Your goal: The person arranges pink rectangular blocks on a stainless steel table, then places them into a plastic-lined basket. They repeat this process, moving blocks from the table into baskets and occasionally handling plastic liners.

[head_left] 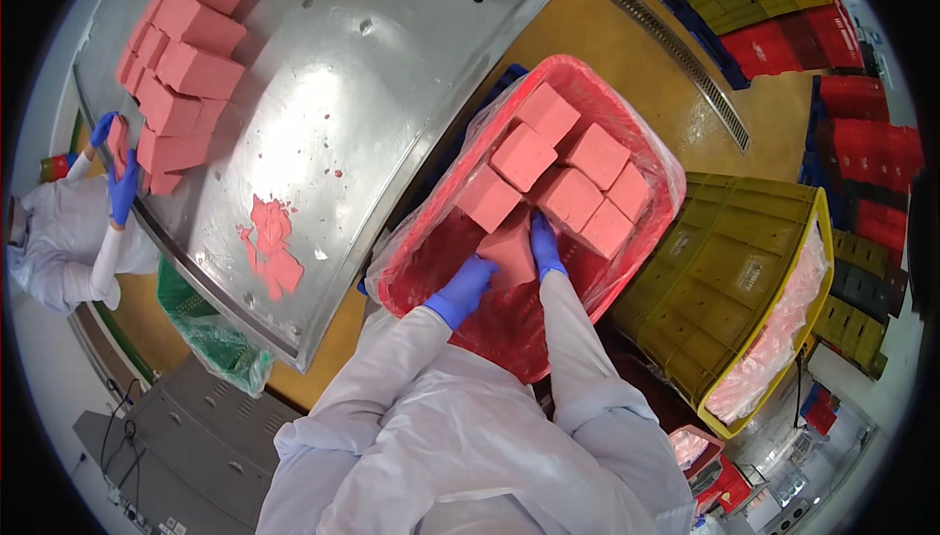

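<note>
Inside a red crate [661,143] lined with clear plastic, both of my gloved hands grip one pink block [509,256]. My left hand [462,290] closes on its near left side, while my right hand [546,246] presses against its right side. The block's underside is hidden. Several similar pink blocks [524,157] sit close together beyond it and to its right. The crate's near left part shows bare red floor under the film.
On the steel table [382,75] stand stacked pink blocks [201,70] and flattened pink scraps [269,246]. A co-worker [73,232] holds a pink piece at its left edge. A yellow crate [720,280] stands right, a green basket [206,325] left. Stacked crates [867,153] line the far right.
</note>
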`<state>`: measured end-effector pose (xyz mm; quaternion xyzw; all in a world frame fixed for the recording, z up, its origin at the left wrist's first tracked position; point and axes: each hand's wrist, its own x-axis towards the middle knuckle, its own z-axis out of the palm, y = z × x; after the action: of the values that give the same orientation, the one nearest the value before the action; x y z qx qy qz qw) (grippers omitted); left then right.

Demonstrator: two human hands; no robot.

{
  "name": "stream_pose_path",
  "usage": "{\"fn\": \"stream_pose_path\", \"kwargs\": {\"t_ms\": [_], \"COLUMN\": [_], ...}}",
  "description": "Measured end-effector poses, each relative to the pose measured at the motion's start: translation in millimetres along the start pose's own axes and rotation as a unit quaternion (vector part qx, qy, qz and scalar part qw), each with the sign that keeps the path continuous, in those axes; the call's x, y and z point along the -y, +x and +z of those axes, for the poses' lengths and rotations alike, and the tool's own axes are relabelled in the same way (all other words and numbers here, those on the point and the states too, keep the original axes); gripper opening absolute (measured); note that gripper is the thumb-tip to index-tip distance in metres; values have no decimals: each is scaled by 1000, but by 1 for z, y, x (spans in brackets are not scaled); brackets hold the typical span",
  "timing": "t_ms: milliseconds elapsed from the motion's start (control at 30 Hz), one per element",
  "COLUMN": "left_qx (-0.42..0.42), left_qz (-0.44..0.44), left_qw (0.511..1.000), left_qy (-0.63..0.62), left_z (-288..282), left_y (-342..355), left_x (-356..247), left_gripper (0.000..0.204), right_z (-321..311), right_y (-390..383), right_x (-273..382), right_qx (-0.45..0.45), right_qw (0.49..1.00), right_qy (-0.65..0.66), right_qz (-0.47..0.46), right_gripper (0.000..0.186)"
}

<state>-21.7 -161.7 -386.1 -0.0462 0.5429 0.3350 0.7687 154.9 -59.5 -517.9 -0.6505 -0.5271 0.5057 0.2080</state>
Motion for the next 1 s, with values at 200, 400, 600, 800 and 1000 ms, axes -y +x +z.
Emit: {"fn": "stream_pose_path", "kwargs": {"t_ms": [200,400,600,800,1000], "left_qx": [-46,47,196,65,-108], "left_qz": [157,247,216,417,461], "left_qw": [974,932,922,874,876], "left_qy": [155,261,-254,-240,-91], "left_z": [-21,-12,-55,-180,-304], "left_y": [-11,-108,-205,-199,-155], "left_x": [6,-81,-156,-226,-251], "left_gripper": [45,61,65,64,69], "right_z": [26,-9,53,239,329], "right_y": [-30,-117,-158,-30,-53], "right_x": [57,147,297,290,364], "right_qx": [-36,37,45,203,242], "right_qw": [958,857,889,935,961], "right_qy": [231,445,430,291,88], "right_qz": [165,256,152,-18,-105], "right_gripper": [44,50,57,56,43]}}
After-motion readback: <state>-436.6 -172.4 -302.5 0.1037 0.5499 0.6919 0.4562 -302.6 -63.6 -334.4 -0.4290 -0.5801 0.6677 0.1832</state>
